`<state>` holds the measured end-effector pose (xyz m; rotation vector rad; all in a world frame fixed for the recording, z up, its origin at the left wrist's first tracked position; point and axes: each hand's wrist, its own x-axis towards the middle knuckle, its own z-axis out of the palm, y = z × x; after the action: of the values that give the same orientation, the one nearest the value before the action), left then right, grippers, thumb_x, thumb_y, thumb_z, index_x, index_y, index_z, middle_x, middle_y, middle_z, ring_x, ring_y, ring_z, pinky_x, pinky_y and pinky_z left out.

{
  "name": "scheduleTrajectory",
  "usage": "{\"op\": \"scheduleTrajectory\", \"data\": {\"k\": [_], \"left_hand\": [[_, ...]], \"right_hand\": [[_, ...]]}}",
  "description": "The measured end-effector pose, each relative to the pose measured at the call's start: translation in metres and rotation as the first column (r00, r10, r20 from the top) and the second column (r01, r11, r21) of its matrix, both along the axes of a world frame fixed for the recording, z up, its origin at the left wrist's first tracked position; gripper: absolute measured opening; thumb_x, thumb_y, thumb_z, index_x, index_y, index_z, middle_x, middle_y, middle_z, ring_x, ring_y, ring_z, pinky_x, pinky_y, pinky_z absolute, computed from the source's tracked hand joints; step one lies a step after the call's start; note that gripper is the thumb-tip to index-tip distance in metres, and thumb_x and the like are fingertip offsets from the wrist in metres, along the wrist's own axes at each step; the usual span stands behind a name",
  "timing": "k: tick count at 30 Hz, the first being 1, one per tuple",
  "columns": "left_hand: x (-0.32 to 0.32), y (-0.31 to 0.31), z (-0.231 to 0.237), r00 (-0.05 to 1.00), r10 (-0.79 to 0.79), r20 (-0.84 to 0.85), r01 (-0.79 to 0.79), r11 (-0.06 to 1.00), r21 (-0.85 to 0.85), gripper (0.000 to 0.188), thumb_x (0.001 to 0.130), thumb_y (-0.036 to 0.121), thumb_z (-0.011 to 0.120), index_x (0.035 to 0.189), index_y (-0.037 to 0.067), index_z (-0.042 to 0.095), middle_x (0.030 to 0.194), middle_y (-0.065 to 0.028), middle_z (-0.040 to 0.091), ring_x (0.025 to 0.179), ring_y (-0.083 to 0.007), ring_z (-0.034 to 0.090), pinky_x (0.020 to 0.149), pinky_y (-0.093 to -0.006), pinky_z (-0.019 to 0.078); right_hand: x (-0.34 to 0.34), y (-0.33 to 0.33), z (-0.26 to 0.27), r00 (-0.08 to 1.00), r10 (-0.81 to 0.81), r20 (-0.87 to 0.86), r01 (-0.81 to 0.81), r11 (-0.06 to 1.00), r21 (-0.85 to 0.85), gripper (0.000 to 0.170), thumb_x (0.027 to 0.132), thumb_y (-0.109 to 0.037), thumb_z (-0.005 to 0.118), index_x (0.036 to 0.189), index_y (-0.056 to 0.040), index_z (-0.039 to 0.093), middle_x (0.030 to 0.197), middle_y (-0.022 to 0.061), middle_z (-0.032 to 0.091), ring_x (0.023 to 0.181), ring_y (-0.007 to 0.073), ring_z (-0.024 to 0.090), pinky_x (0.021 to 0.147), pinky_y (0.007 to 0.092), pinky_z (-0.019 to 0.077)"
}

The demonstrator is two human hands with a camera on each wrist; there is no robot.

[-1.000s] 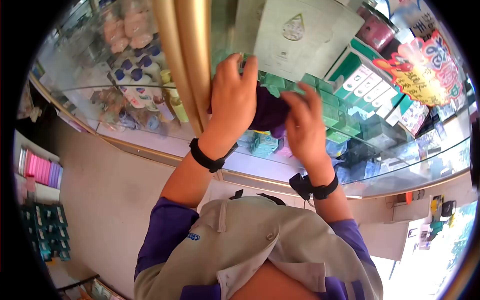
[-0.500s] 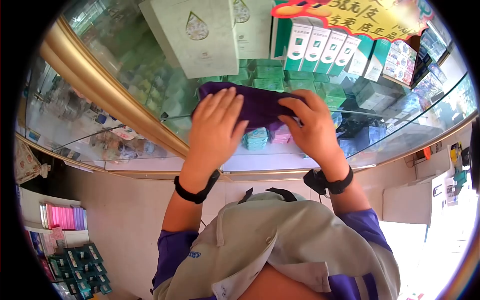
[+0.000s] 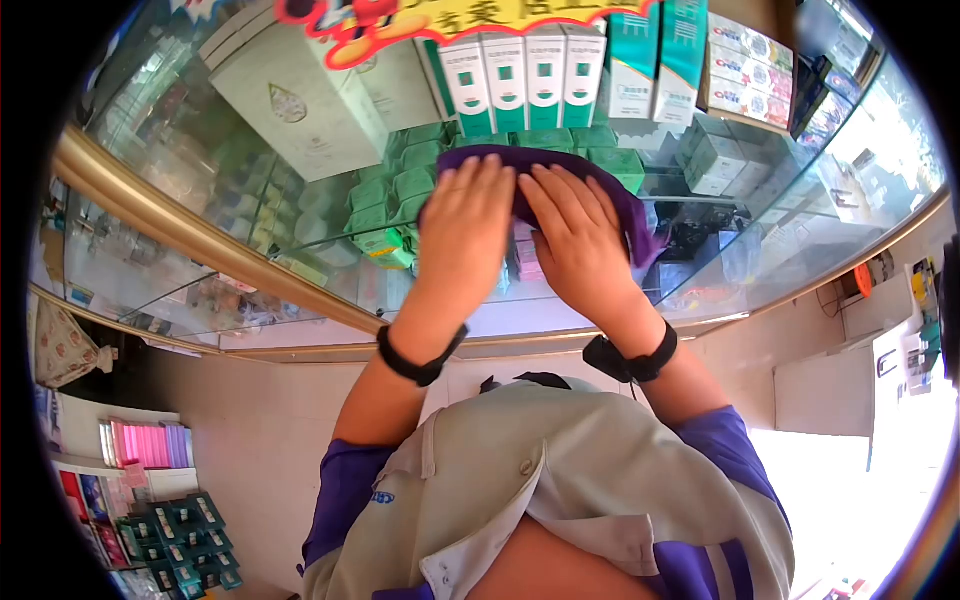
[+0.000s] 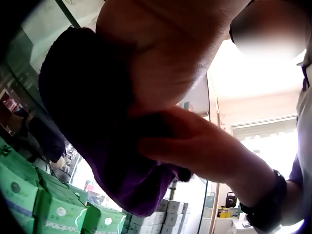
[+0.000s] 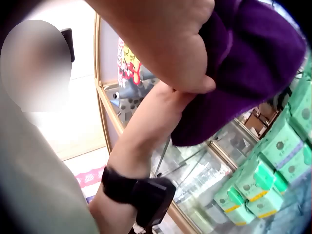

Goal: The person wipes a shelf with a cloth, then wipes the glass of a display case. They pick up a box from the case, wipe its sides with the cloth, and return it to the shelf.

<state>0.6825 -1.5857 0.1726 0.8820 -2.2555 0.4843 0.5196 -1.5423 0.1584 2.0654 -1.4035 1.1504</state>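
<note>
Both hands lie side by side on a folded dark purple cloth (image 3: pixel 640 222), which rests on the glass counter top of a display case. My left hand (image 3: pixel 466 225) has its fingers straight and together, pressing the cloth's left part. Close beside it, my right hand (image 3: pixel 582 238) lies palm down with straight fingers over the cloth's right part. A loose end of the cloth sticks out past the right hand. In the right wrist view, the purple cloth (image 5: pixel 253 63) hangs in soft folds past the fingers, whose tips are hidden.
Behind the hands stand a large pale box (image 3: pixel 290 105), several slim white-and-green boxes (image 3: pixel 545 75) and toothpaste boxes (image 3: pixel 750 70). A yellow price sign (image 3: pixel 490 18) overhangs them. Green packs (image 3: pixel 385 200) show through the glass. A gold rail (image 3: pixel 200 250) runs along the left.
The cloth was bunched between raised, curled hands; it now lies spread under both flat palms. The hands have come closer together and moved right along the counter, away from the gold rail.
</note>
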Motion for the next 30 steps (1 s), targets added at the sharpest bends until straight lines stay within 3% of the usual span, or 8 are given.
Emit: {"op": "scheduleTrajectory", "data": {"k": [2, 7, 9, 13, 20, 25, 28, 30], "left_hand": [[0.011, 0.013, 0.012, 0.993, 0.112, 0.044, -0.115, 0.99, 0.083, 0.044, 0.081, 0.012, 0.065, 0.123, -0.001, 0.057, 0.13, -0.0197, 0.058, 0.123, -0.0349, 0.053, 0.106, -0.0492, 0.0371], [-0.016, 0.015, 0.008, 0.973, 0.216, 0.083, -0.222, 0.971, 0.084, 0.049, 0.082, 0.014, 0.068, 0.127, -0.001, 0.055, 0.134, -0.0183, 0.055, 0.127, -0.0344, 0.05, 0.108, -0.0495, 0.0349], [-0.049, 0.012, 0.007, 0.984, 0.159, 0.076, -0.164, 0.984, 0.065, 0.051, 0.079, 0.014, 0.071, 0.126, -0.002, 0.055, 0.133, -0.0196, 0.055, 0.127, -0.0339, 0.051, 0.109, -0.0482, 0.035], [-0.119, 0.006, 0.004, 0.996, -0.085, 0.034, 0.084, 0.996, 0.029, 0.051, 0.075, 0.011, 0.07, 0.123, -0.003, 0.057, 0.13, -0.0199, 0.058, 0.123, -0.033, 0.053, 0.107, -0.0452, 0.0372], [-0.111, 0.011, -0.006, 0.996, -0.056, -0.066, 0.055, 0.998, -0.022, 0.048, 0.075, 0.009, 0.069, 0.121, -0.002, 0.058, 0.128, -0.0193, 0.058, 0.122, -0.0325, 0.054, 0.105, -0.0444, 0.0393], [-0.042, 0.015, -0.002, 0.978, 0.193, -0.078, -0.191, 0.981, 0.026, 0.049, 0.074, 0.004, 0.07, 0.122, 0.001, 0.058, 0.129, -0.0165, 0.059, 0.122, -0.0338, 0.054, 0.106, -0.0462, 0.0385], [0.005, 0.01, -0.01, 0.963, 0.249, -0.101, -0.247, 0.969, 0.03, 0.052, 0.074, 0.002, 0.068, 0.125, 0.003, 0.057, 0.131, -0.0149, 0.058, 0.124, -0.0341, 0.052, 0.107, -0.0474, 0.0365], [0.019, 0.01, -0.013, 0.933, 0.316, -0.172, -0.324, 0.946, -0.016, 0.05, 0.075, 0.003, 0.067, 0.123, 0.004, 0.058, 0.13, -0.0133, 0.059, 0.124, -0.0322, 0.052, 0.109, -0.0484, 0.0331]], "right_hand": [[-0.012, -0.001, 0.005, 0.996, 0.086, -0.032, -0.084, 0.995, 0.062, 0.048, 0.077, -0.007, 0.06, 0.125, -0.0102, 0.059, 0.126, 0.01, 0.06, 0.123, 0.0272, 0.053, 0.107, 0.0465, 0.0363], [-0.054, 0.009, 0.008, 0.999, -0.038, -0.014, 0.039, 0.996, 0.083, 0.057, 0.075, -0.011, 0.067, 0.13, -0.0175, 0.057, 0.137, 0.0095, 0.052, 0.129, 0.0294, 0.046, 0.11, 0.0493, 0.0302], [-0.074, 0.013, 0.007, 0.98, -0.201, 0.01, 0.201, 0.98, 0.01, 0.047, 0.075, -0.009, 0.061, 0.121, -0.0165, 0.063, 0.13, 0.0092, 0.057, 0.124, 0.0269, 0.052, 0.108, 0.0459, 0.0342], [-0.106, 0.019, 0.001, 0.962, -0.273, -0.018, 0.273, 0.959, 0.075, 0.054, 0.076, -0.004, 0.057, 0.13, -0.0079, 0.054, 0.138, 0.0121, 0.051, 0.132, 0.0312, 0.044, 0.111, 0.0497, 0.0286], [-0.102, 0.013, -0.003, 0.951, -0.301, -0.075, 0.301, 0.953, -0.016, 0.047, 0.079, -0.006, 0.053, 0.125, -0.0012, 0.056, 0.133, 0.0155, 0.055, 0.128, 0.0326, 0.049, 0.11, 0.0486, 0.0321], [-0.063, -0.012, -0.007, 0.998, -0.024, -0.056, 0.016, 0.99, -0.138, 0.041, 0.08, -0.008, 0.053, 0.119, 0.0012, 0.059, 0.127, 0.0185, 0.058, 0.121, 0.0336, 0.054, 0.107, 0.0465, 0.0376], [-0.023, -0.027, -0.006, 0.983, 0.157, -0.091, -0.166, 0.981, -0.102, 0.04, 0.08, -0.011, 0.054, 0.117, 0.0036, 0.059, 0.127, 0.0208, 0.057, 0.121, 0.0332, 0.054, 0.107, 0.0436, 0.0377], [-0.001, -0.031, -0.004, 0.975, 0.168, -0.142, -0.186, 0.975, -0.123, 0.041, 0.081, -0.013, 0.055, 0.118, 0.0029, 0.058, 0.127, 0.0202, 0.058, 0.121, 0.0324, 0.055, 0.107, 0.0419, 0.0372]]}}
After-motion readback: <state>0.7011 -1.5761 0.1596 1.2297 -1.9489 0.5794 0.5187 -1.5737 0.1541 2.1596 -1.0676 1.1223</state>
